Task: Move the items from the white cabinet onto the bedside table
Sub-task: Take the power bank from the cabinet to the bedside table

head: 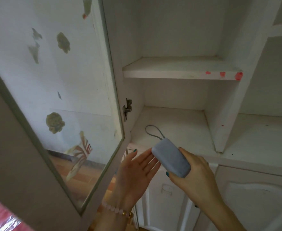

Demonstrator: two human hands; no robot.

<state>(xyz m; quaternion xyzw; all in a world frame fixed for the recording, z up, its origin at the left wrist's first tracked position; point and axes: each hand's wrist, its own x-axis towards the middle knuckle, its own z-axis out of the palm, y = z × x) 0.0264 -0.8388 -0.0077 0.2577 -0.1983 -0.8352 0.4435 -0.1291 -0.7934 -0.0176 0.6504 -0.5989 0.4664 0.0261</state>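
Observation:
A pale blue-grey power bank (171, 160) with a looped cord (151, 130) is held just in front of the white cabinet's lower shelf (175, 124). My right hand (193, 170) grips it from below and the right, thumb on its near end. My left hand (137, 170) is flat with the palm up, its fingertips touching the power bank's left end. The cord's loop trails back over the shelf. The bedside table is out of view.
The cabinet's glass door (67, 100) stands swung open on my left, its frame close to my left wrist. The upper shelf (180, 70) holds nothing and has red marks on its edge. Shut lower doors (163, 194) lie below my hands. An open ledge (260, 135) extends right.

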